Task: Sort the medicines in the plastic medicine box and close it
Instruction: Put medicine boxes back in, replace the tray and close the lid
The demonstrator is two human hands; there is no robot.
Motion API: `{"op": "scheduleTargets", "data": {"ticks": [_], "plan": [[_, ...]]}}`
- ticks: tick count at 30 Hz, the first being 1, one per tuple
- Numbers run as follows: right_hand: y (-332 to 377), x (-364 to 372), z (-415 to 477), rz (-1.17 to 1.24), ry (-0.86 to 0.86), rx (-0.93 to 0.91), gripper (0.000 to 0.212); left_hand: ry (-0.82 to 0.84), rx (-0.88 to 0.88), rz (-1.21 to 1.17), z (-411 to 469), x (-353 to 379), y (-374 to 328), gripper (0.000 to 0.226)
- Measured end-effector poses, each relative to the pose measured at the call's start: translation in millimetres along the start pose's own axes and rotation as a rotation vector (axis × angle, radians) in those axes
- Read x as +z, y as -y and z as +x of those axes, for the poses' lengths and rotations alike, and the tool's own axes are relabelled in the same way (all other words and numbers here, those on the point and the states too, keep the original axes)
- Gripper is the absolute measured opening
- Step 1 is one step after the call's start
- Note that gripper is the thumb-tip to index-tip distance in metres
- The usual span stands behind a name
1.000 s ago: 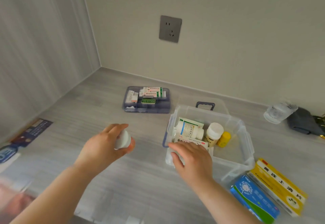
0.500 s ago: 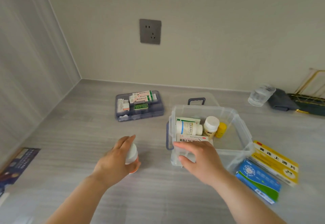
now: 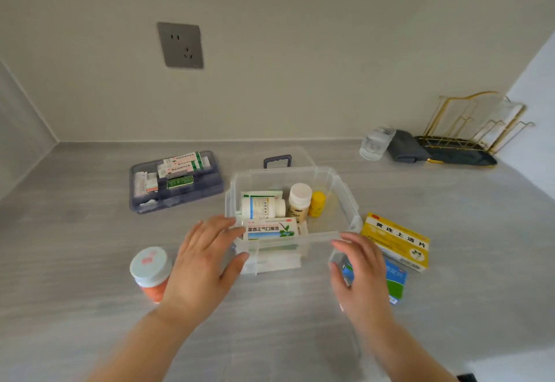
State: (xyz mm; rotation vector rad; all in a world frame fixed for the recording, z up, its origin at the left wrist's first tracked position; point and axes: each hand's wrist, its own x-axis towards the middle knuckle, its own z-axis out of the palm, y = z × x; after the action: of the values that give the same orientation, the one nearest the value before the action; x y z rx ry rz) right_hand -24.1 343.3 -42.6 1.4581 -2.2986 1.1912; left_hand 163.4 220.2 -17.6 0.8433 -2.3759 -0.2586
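The clear plastic medicine box [image 3: 345, 198] stands open on the counter. Inside lie a white bottle on its side [image 3: 262, 207], an upright white-capped bottle [image 3: 299, 201], a small yellow bottle [image 3: 317, 203] and a white-green carton [image 3: 270, 230]. My left hand [image 3: 204, 258] rests open against the box's front left corner. My right hand [image 3: 359, 273] is open at its front right corner, over a blue-green carton [image 3: 396, 281]. A yellow carton [image 3: 396, 242] lies right of the box. A jar with a pale cap and orange contents [image 3: 150, 272] stands left of my left hand.
A blue-tinted insert tray [image 3: 210, 189] with small packets sits behind and left of the box. The clear lid with a dark handle [image 3: 277, 161] lies behind the box. At the back right are a glass [image 3: 375, 143], a grey cloth [image 3: 405, 149] and a gold wire rack [image 3: 471, 129].
My left hand set the pale-capped jar down on the counter and moved to the box's left corner. My right hand left the carton in the box and shifted to the right corner.
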Motion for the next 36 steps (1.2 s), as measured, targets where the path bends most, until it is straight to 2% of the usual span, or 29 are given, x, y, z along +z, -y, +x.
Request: {"op": "scheduleTargets", "data": {"ticks": [2,4,8,11,16,21,25,28,31,33,36], "plan": [[-24.0,-9.1,-5.7,-0.036,-0.018,0.109,0.024,0.021,0.032,-0.008,5.6,14.1,-11.7,0.073],[-49.6,-14.0,-9.9,-0.106,0.049,0.229,0.025,0.055,0.038,-0.021,10.3,25.8,-21.0,0.073],[-92.6,-17.2,-12.0,-0.303,0.423,0.365,0.053,0.094,0.046,0.045,12.3,41.7,-28.0,0.07],[-106.3,-15.8,-6.4,-0.352,0.571,0.389,0.063,0.063,0.03,0.038,9.4,46.2,-28.2,0.063],[-111.2,-19.5,8.0,-0.302,0.642,0.392,0.071,0.035,0.029,0.024,11.5,49.1,-27.9,0.062],[-113.4,-53.4,26.6,-0.171,0.535,0.426,0.072,0.036,0.012,-0.005,17.3,47.4,-27.6,0.067],[-113.2,-92.1,39.4,-0.078,0.539,0.531,0.072,0.017,-0.011,-0.051,24.8,45.9,-22.0,0.071],[-95.5,-105.7,59.9,0.051,0.466,0.452,0.074,0.015,-0.09,-0.017,28.6,46.5,-16.4,0.076],[-61.5,-97.3,88.2,0.123,0.411,0.299,0.08,0.062,-0.17,-0.007,32.1,46.9,-14.1,0.084],[-35.2,-78.3,104.2,0.12,0.495,0.157,0.081,0.058,-0.155,0.02,32.3,48.3,-13.0,0.082],[-2.9,-35.3,118.2,0.041,0.751,-0.027,0.077,0.047,-0.136,-0.002,32.4,47.3,-10.8,0.078]]}}
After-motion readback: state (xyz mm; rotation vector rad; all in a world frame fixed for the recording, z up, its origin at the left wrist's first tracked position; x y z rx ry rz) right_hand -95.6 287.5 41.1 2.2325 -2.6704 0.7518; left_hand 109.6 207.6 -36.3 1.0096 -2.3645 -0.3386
